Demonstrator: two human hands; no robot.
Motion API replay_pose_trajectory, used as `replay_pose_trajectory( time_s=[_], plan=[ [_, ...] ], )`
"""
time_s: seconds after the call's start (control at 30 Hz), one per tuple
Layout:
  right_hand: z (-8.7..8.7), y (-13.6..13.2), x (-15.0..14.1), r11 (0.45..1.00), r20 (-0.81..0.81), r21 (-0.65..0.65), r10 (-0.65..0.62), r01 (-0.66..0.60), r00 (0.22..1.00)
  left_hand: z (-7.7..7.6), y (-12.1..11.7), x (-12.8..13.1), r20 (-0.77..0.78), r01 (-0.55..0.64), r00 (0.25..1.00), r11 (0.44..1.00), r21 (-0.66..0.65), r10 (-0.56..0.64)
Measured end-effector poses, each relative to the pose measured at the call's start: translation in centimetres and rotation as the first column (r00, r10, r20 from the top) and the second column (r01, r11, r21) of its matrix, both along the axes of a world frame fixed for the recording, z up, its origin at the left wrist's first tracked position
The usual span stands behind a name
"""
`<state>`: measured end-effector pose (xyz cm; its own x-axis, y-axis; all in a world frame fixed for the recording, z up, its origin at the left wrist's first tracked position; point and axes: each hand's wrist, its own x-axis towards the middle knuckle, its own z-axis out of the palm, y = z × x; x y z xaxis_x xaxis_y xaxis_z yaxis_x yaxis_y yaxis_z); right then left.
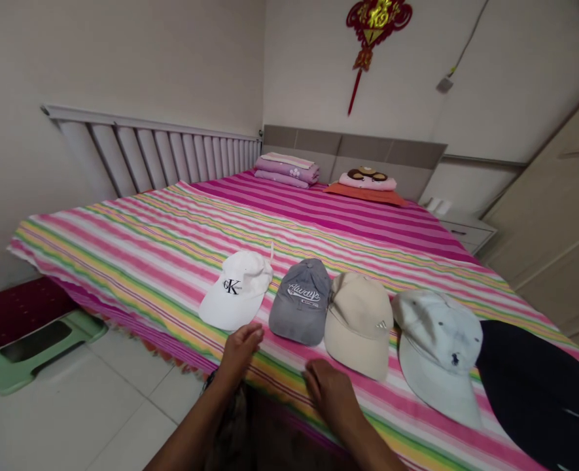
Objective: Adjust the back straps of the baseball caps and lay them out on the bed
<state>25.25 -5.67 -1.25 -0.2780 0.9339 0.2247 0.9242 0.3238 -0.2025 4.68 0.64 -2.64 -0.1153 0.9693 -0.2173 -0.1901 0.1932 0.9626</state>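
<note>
A row of caps lies across the near part of the bed. My left hand (pixel 243 345) is just below the brim of the white CK cap (pixel 244 288), its fingers loosely bent and apart with nothing in them. My right hand (pixel 332 387) is over the striped sheet, below the grey cap with "Always" lettering (pixel 301 302) and the beige cap (pixel 360 324); its fingers are curled in and no object shows in them. Farther right are a pale cap with a small dark logo (pixel 440 350) and a black hat (pixel 539 392), partly cut off by the frame.
The bed's striped sheet (pixel 146 239) spreads under the caps. Folded purple bedding (pixel 289 171) and a pink cushion (pixel 368 182) rest by the headboard (pixel 358 149). A green stool (pixel 38 347) stands on the tiled floor at left. A white nightstand (pixel 466 229) is at far right.
</note>
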Motion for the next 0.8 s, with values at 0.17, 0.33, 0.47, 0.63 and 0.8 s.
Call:
replay_pose_trajectory(
  time_s=[0.17,0.33,0.47,0.63,0.8],
  plan=[
    [-4.2,-4.8,0.4,1.0,-0.132,-0.005,-0.005,0.004,0.991,0.3,-0.9,-1.7,0.428,-0.229,0.833,0.923,-0.31,0.351],
    [-3.8,-6.2,1.0,0.995,-0.202,-0.096,-0.041,0.021,0.979,1.6,1.4,-2.6,0.444,-0.398,0.722,0.844,-0.36,0.53],
    [-2.9,-6.6,0.9,0.984,-0.302,-0.168,-0.101,0.051,0.948,2.8,3.2,-3.4,0.498,-0.392,0.691,0.851,-0.35,0.524],
    [-2.7,-6.6,1.0,0.981,-0.471,-0.193,-0.098,0.006,0.877,4.3,2.4,-3.6,0.626,-0.355,0.668,0.912,-0.207,0.403],
    [-1.1,-5.1,1.2,0.946,-0.792,-0.3,-0.174,-0.124,0.586,3.8,-2.1,-1.0,0.707,-0.166,0.692,0.986,-0.037,0.143]
  ],
)
